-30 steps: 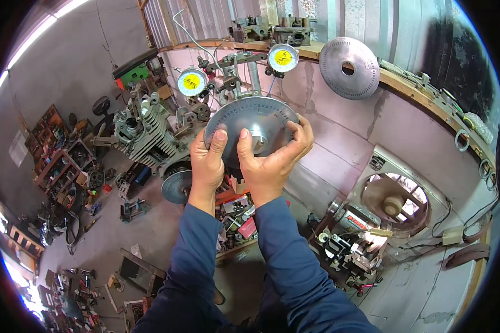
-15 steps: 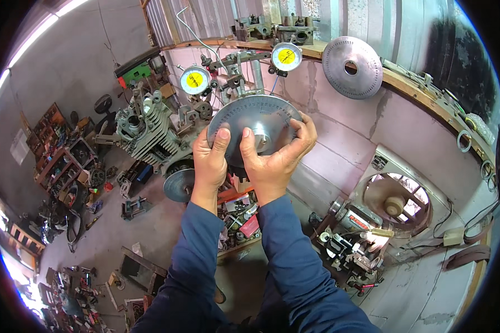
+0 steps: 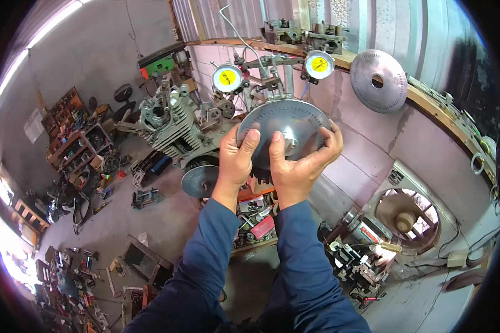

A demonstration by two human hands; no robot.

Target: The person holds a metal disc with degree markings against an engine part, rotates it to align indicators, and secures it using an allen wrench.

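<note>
At the centre of the frame, smooth grey metal on the graduated disc point(image 3: 289, 125), with a glossy streak near its middle; just below and left, darker, duller metal on the small disc point(image 3: 193, 182); upper right, pale, softly shining metal on the pierced disc point(image 3: 394, 83); left of centre, matt, rough-looking cast metal on the finned engine block point(image 3: 178, 125); upper middle, bare wood along the ledge point(image 3: 343, 60); above, ridged sheet metal on the cladding point(image 3: 383, 28); lower centre, matt, creased navy cloth on the sleeves point(image 3: 303, 250); between these, plastic-looking pink on a box point(image 3: 263, 227).
</note>
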